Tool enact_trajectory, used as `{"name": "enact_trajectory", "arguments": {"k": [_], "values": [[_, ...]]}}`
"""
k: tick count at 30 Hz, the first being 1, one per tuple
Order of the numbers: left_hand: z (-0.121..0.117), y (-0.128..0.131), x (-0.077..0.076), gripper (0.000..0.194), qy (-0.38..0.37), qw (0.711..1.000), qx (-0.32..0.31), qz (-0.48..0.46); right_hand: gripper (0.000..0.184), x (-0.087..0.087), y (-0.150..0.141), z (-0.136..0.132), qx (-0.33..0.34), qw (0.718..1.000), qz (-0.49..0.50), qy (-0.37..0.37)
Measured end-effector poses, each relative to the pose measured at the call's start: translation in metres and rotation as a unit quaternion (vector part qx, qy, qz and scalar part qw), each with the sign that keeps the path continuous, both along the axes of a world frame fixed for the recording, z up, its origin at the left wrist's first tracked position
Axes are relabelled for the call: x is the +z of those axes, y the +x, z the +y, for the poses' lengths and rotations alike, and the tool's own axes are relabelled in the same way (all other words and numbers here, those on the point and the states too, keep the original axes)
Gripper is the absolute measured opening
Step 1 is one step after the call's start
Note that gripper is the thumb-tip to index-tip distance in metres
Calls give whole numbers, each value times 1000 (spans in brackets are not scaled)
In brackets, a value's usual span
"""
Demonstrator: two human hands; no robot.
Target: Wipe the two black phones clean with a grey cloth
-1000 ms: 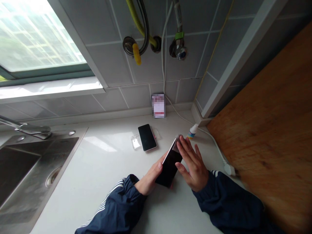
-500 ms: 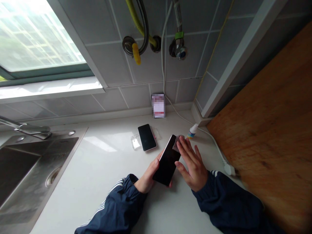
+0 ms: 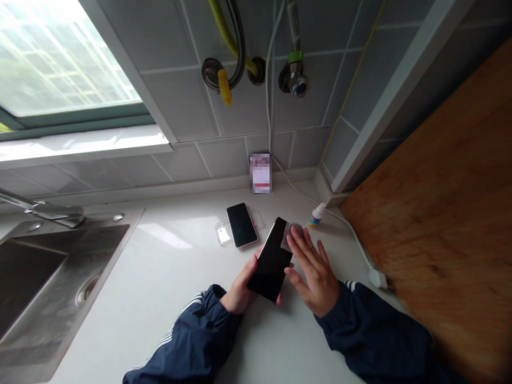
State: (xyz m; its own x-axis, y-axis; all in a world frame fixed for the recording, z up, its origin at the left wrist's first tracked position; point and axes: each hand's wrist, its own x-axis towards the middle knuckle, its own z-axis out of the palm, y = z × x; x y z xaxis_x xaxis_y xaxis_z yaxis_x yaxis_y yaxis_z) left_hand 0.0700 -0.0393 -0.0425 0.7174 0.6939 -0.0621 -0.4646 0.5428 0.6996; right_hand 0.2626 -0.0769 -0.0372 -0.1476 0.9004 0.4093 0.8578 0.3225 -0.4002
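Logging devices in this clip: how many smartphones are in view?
2. One smartphone is held in the left hand; the other smartphone lies on the white countertop beside a clear plastic piece. Others may be hidden.

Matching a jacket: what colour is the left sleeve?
Left sleeve: navy, white stripes, best in the head view.

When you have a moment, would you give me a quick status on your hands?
Left hand gripping black smartphone, dark face up. Right hand on grey cloth at phone's top corner. Second phone lies apart on the counter.
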Motion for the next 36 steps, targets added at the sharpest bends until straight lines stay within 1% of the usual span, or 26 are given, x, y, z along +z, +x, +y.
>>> {"name": "enact_trajectory", "arguments": {"k": [3, 6, 11, 15, 20, 22, 24, 26, 28, 29, 31, 33, 36], "values": [[0, 0, 0, 66, 1, 1000, -5, -6, 63, 0, -1, -1, 6, 1000, 0, -3], [0, 1, 1, 65, 8, 1000, -6, 3, 63, -1, 0, -1, 13, 1000, -2, -2], [-1, 0, 4, 62, 43, 998, -18, 44, 63, 0, 5, 2, -1, 1000, -2, 6], [-2, -1, 8, 65, 67, 994, -23, 81, 63, 1, 6, 4, -6, 1000, 13, 8], [-5, 1, 20, 66, 88, 989, -17, 122, 70, -2, 4, 3, 24, 999, 12, 31], [-5, 1, 25, 65, 97, 987, -26, 126, 74, -3, 4, 1, 41, 998, 4, 40], [-6, 0, 28, 64, 100, 986, -37, 129, 76, -3, 4, 0, 64, 997, -12, 44], [-5, -2, 25, 64, 94, 985, -43, 135, 77, -2, 3, -2, 88, 995, -33, 40], [-5, -4, 17, 62, 85, 986, -34, 136, 77, -1, 0, -5, 112, 992, -55, 29], [-5, -4, 12, 61, 82, 987, -21, 133, 77, 0, -1, -6, 123, 990, -63, 23], [-5, -4, 2, 60, 92, 988, 35, 116, 77, 1, -5, -9, 145, 987, -74, 14], [-6, -4, -6, 63, 55, 993, 53, 92, 76, 3, -10, -12, 164, 983, -79, 6], [-7, -4, -10, 76, -47, 997, 9, 60, 78, 4, -16, -18, 193, 977, -94, -9]]}}
